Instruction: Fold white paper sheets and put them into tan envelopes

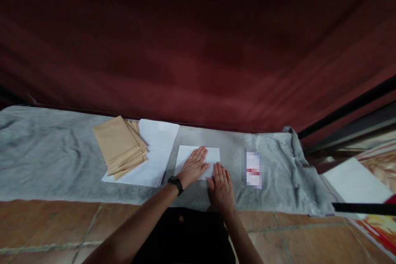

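Observation:
A white sheet of paper (184,155), perhaps folded, lies flat in front of me on a grey cloth. My left hand (194,165), with a black band on its wrist, rests flat on the sheet, fingers stretched out. At the sheet's lower right corner, my right hand (221,185) lies palm down with its fingers extended, partly over the paper's edge. To the left are larger white sheets (159,144), and a fanned pile of brown envelopes (116,138) sits on top of them. Nothing is gripped in either hand.
The grey cloth (55,152) covers a long narrow surface. A blurred-out packet (253,169) with a red band lies right of my hands. Dark red fabric (198,62) hangs behind. Black bars (365,208) and a white sheet (359,183) are at the right, tiled floor (117,218) below.

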`<state>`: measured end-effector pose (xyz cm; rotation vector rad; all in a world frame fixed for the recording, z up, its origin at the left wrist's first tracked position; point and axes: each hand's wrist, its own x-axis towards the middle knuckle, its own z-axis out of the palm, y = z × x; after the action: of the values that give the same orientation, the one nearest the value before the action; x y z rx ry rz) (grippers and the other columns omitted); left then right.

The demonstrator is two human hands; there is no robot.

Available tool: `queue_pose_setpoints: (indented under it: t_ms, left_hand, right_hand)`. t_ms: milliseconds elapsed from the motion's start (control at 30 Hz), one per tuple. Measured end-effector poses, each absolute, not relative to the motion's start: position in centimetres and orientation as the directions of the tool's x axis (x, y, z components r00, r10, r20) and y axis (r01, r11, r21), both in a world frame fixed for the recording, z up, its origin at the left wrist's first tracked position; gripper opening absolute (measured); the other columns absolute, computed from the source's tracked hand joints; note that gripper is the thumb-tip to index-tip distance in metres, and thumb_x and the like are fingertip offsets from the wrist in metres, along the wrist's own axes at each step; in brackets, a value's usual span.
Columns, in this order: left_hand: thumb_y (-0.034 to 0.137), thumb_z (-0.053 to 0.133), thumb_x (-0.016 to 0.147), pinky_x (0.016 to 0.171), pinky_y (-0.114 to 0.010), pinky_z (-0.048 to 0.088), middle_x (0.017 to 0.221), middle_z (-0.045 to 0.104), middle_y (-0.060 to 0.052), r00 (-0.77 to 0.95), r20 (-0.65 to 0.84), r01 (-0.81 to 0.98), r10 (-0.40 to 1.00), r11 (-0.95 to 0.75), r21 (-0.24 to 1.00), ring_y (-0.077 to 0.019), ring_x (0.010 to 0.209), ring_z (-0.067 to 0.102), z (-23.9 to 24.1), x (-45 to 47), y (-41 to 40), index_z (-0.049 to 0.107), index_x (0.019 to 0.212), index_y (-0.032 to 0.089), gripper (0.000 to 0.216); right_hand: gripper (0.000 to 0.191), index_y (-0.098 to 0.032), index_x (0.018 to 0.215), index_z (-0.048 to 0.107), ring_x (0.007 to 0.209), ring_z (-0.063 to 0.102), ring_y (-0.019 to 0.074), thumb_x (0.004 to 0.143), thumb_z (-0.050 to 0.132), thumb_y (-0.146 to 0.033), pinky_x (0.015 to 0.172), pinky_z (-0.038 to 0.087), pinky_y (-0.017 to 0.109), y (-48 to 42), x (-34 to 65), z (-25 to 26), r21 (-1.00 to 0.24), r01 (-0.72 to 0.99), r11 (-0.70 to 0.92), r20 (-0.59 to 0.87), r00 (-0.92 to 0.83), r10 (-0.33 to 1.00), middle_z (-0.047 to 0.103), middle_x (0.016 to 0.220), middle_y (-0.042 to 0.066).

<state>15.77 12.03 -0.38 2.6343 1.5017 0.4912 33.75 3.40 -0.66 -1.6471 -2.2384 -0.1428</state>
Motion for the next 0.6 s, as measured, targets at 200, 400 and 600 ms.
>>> queue_pose_setpoints:
  t_ms: [200, 400, 600]
  left_hand:
    - [0.048, 0.029, 0.105, 0.124, -0.046, 0.026, 0.159, 0.037, -0.018, 0.384, 0.272, 0.881, 0.882, -0.438, 0.179, -0.0254, 0.151, 0.028, -0.7, 14.1, 12.4, 0.035, 0.152, 0.007, 0.063]
    - [0.047, 0.028, 0.104, 0.123, -0.047, 0.028, 0.159, 0.036, -0.019, 0.267, 0.271, 0.927, 0.925, -0.323, 0.191, -0.0266, 0.151, 0.027, -0.9, 13.2, 12.2, 0.033, 0.153, 0.006, 0.064]
    - [0.043, 0.026, 0.105, 0.122, -0.048, 0.029, 0.16, 0.034, -0.02, 0.233, 0.288, 0.929, 0.929, -0.301, 0.216, -0.0274, 0.152, 0.026, -0.1, 13.3, 9.8, 0.026, 0.156, 0.005, 0.064]
  right_hand:
    - [0.062, -0.01, 0.158, 0.025, 0.145, 0.039, 0.0301, 0.105, 0.04, -0.037, 0.118, 0.031, 0.05, 3.5, 33.8, -1.1, -0.142, 0.938, 0.315, 0.358, -0.248, 0.9, 0.039, 0.158, 0.018]
    - [0.063, -0.01, 0.159, 0.023, 0.145, 0.04, 0.0309, 0.105, 0.041, -0.038, 0.118, 0.031, 0.051, 3.6, 33.7, -1.1, -0.155, 0.938, 0.311, 0.358, -0.24, 0.902, 0.039, 0.158, 0.018]
    - [0.064, -0.012, 0.16, 0.018, 0.145, 0.039, 0.0304, 0.105, 0.04, -0.036, 0.118, 0.032, 0.051, 3.5, 33.8, -1.1, -0.167, 0.93, 0.328, 0.383, -0.245, 0.891, 0.038, 0.158, 0.018]
